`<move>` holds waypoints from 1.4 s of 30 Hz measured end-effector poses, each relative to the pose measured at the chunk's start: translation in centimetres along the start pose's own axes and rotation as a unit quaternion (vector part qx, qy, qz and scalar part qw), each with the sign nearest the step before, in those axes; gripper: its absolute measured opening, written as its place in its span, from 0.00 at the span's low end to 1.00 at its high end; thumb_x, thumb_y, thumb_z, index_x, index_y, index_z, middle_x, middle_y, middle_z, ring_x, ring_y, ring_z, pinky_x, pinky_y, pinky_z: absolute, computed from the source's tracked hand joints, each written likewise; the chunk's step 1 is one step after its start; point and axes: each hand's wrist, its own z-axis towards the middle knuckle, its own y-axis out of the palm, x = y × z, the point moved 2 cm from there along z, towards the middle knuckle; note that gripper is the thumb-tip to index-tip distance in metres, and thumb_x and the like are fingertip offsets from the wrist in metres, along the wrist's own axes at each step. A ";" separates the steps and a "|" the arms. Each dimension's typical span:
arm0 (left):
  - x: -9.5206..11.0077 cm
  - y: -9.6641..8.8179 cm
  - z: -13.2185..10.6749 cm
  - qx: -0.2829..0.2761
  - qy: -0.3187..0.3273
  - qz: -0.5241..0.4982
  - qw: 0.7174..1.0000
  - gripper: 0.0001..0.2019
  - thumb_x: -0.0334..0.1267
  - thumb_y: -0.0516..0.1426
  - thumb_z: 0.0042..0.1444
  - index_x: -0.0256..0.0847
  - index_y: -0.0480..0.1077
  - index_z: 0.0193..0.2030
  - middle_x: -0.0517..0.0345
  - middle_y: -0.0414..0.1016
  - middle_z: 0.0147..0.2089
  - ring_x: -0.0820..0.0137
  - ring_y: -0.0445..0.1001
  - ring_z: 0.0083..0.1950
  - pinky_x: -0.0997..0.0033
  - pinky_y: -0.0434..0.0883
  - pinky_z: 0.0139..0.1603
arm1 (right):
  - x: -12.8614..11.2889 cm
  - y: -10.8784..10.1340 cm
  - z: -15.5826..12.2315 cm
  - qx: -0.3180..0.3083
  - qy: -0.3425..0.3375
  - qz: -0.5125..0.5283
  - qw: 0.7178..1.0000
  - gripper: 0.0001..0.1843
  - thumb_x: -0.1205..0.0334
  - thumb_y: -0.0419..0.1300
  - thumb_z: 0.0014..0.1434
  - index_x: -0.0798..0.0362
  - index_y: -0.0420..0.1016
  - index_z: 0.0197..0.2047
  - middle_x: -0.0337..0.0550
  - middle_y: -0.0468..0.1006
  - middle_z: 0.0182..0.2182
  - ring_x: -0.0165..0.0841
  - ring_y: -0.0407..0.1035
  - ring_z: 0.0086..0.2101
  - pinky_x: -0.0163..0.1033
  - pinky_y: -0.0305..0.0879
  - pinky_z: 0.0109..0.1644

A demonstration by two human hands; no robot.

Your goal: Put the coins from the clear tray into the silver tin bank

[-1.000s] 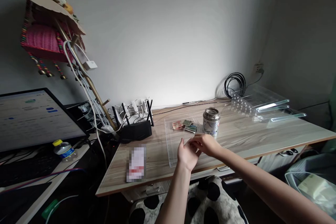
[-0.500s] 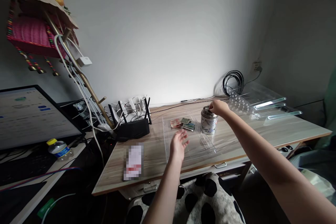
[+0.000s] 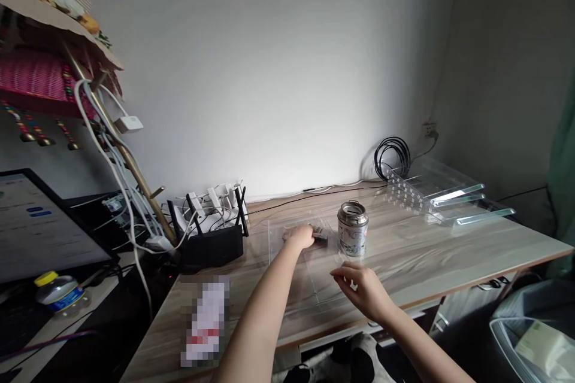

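Note:
My left hand (image 3: 300, 236) reaches over a small pile of banknotes (image 3: 320, 236) on a clear plastic tray (image 3: 311, 268). Its fingers point down at the notes, but the back of the hand hides the fingertips and part of the pile. To the right of the tray stands a metal tin (image 3: 353, 230), upright, with a silvery lid, a wire handle and a patterned body. My right hand (image 3: 363, 288) hovers in front of the tin near the tray's front right corner. Its fingers are loosely bent, and nothing shows between them.
A black router (image 3: 211, 248) and white plugs sit at the back left. Stacked clear plastic panels (image 3: 438, 191) and coiled black cable (image 3: 392, 158) occupy the back right. A blurred-out pale item (image 3: 205, 320) lies front left. Further left are a bottle (image 3: 60, 293) and a laptop (image 3: 40, 227).
My right hand has left the tin's lid and come down toward me. My left hand has moved forward onto the banknotes. The view has shifted slightly.

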 end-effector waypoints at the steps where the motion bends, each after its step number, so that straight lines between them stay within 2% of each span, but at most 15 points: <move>1: 0.1 -0.4 0.3 0.009 0.006 0.031 0.999 0.11 0.24 0.59 0.31 0.40 0.61 0.13 0.50 0.70 0.28 0.57 0.63 0.50 0.62 0.60 0.46 | 0.4 -0.1 -0.3 0.001 0.008 0.008 1.000 0.15 0.59 0.45 0.57 0.49 0.72 0.35 0.42 0.70 0.26 0.28 0.64 0.25 0.33 0.59 0.28; 5: 2.1 -3.6 0.9 0.056 0.030 0.122 0.991 0.09 0.31 0.58 0.37 0.39 0.62 0.14 0.53 0.68 0.23 0.61 0.67 0.41 0.69 0.62 0.39 | 2.0 -0.2 -1.4 0.016 0.046 0.039 0.998 0.14 0.57 0.46 0.56 0.50 0.72 0.36 0.42 0.70 0.27 0.28 0.64 0.25 0.33 0.60 0.29; 8: 4.2 -6.3 0.2 0.129 0.100 0.238 0.957 0.06 0.36 0.55 0.41 0.36 0.65 0.20 0.56 0.68 0.23 0.66 0.68 0.32 0.72 0.62 0.31 | 2.4 0.7 -2.0 0.016 0.067 0.036 0.997 0.15 0.57 0.46 0.56 0.50 0.72 0.35 0.41 0.70 0.26 0.29 0.64 0.25 0.33 0.60 0.29; 10: 4.6 -6.9 -0.9 0.103 0.098 0.209 0.967 0.07 0.37 0.54 0.42 0.34 0.67 0.24 0.57 0.68 0.23 0.69 0.67 0.28 0.74 0.61 0.27 | 2.3 1.3 -1.8 0.018 0.074 0.026 0.997 0.15 0.56 0.46 0.56 0.49 0.72 0.35 0.42 0.70 0.27 0.29 0.64 0.26 0.34 0.61 0.30; 14: 2.8 -5.1 -4.3 -0.082 0.042 0.160 0.983 0.07 0.34 0.56 0.40 0.33 0.68 0.28 0.57 0.70 0.24 0.72 0.67 0.24 0.75 0.61 0.25 | 2.1 2.1 0.1 0.051 0.095 0.019 0.994 0.15 0.56 0.47 0.55 0.48 0.68 0.43 0.42 0.71 0.32 0.30 0.65 0.30 0.36 0.62 0.33; 18: 0.7 -2.5 -7.1 -0.139 0.100 0.206 0.964 0.13 0.25 0.58 0.30 0.36 0.69 0.29 0.58 0.71 0.28 0.70 0.68 0.30 0.75 0.62 0.29 | 2.8 2.5 3.5 0.098 0.116 0.033 0.988 0.27 0.54 0.50 0.52 0.51 0.55 0.55 0.48 0.69 0.43 0.33 0.65 0.38 0.38 0.62 0.38; 20: 0.3 -1.9 -7.8 -0.124 0.123 0.199 0.964 0.16 0.23 0.57 0.31 0.37 0.69 0.32 0.57 0.72 0.29 0.69 0.68 0.31 0.74 0.63 0.32 | 3.3 3.0 5.0 0.061 0.107 0.046 0.991 0.27 0.54 0.52 0.50 0.53 0.58 0.54 0.48 0.70 0.42 0.34 0.65 0.39 0.38 0.61 0.39; 23: 0.1 -1.6 -8.3 -0.112 0.136 0.192 0.965 0.14 0.25 0.57 0.35 0.38 0.69 0.33 0.56 0.72 0.30 0.69 0.69 0.33 0.72 0.64 0.35 | 4.2 3.8 6.1 -0.021 0.107 0.035 0.993 0.16 0.56 0.55 0.46 0.55 0.71 0.36 0.43 0.74 0.29 0.31 0.66 0.30 0.34 0.59 0.32; 25: 0.1 -1.9 -8.4 -0.084 0.152 0.177 0.969 0.15 0.28 0.57 0.37 0.38 0.68 0.37 0.54 0.72 0.35 0.68 0.70 0.38 0.71 0.64 0.40 | 4.6 4.0 6.2 -0.018 0.126 0.015 0.992 0.12 0.55 0.55 0.45 0.56 0.72 0.25 0.40 0.71 0.21 0.28 0.63 0.23 0.32 0.55 0.26; 27: 0.1 -2.3 -8.6 -0.018 0.172 0.159 0.972 0.19 0.31 0.59 0.39 0.39 0.67 0.42 0.50 0.70 0.43 0.66 0.68 0.44 0.68 0.63 0.45 | 5.0 3.9 6.0 0.018 0.137 0.024 0.990 0.15 0.53 0.53 0.47 0.57 0.71 0.22 0.39 0.68 0.17 0.27 0.60 0.20 0.31 0.51 0.23; 30: -0.2 -2.5 -9.1 0.024 0.155 0.130 0.979 0.17 0.37 0.59 0.41 0.37 0.67 0.41 0.49 0.70 0.42 0.66 0.68 0.44 0.67 0.64 0.43 | 5.0 3.8 5.9 0.023 0.112 0.102 0.988 0.19 0.51 0.51 0.49 0.57 0.72 0.23 0.39 0.68 0.17 0.26 0.59 0.20 0.31 0.51 0.21; 33: -0.6 -2.0 -9.6 -0.007 0.090 0.095 0.991 0.11 0.37 0.58 0.41 0.36 0.68 0.33 0.54 0.71 0.30 0.71 0.70 0.30 0.73 0.67 0.28 | 5.0 3.8 6.1 0.023 0.112 0.171 0.979 0.19 0.50 0.51 0.49 0.57 0.73 0.27 0.41 0.71 0.20 0.28 0.62 0.20 0.30 0.53 0.20; 36: -0.8 -1.6 -10.0 0.034 0.054 0.079 0.995 0.08 0.35 0.59 0.39 0.36 0.66 0.27 0.60 0.68 0.23 0.76 0.66 0.22 0.78 0.63 0.18 | 5.2 4.1 5.9 0.050 0.139 0.212 0.966 0.19 0.52 0.52 0.48 0.57 0.73 0.37 0.46 0.74 0.28 0.29 0.65 0.23 0.31 0.58 0.22; 39: -1.1 -1.4 -10.3 0.062 0.043 0.070 0.995 0.06 0.34 0.59 0.40 0.36 0.66 0.27 0.62 0.66 0.21 0.77 0.65 0.20 0.80 0.63 0.17 | 5.2 4.5 5.1 0.049 0.139 0.213 0.966 0.26 0.54 0.57 0.44 0.55 0.67 0.47 0.46 0.74 0.35 0.28 0.65 0.24 0.32 0.61 0.26; 42: -1.4 -1.4 -10.5 0.065 0.044 0.060 0.995 0.07 0.32 0.58 0.40 0.36 0.68 0.30 0.59 0.70 0.26 0.76 0.67 0.22 0.80 0.64 0.18 | 5.2 4.7 4.1 0.055 0.145 0.166 0.974 0.24 0.59 0.60 0.39 0.56 0.69 0.43 0.42 0.73 0.30 0.27 0.64 0.23 0.32 0.60 0.26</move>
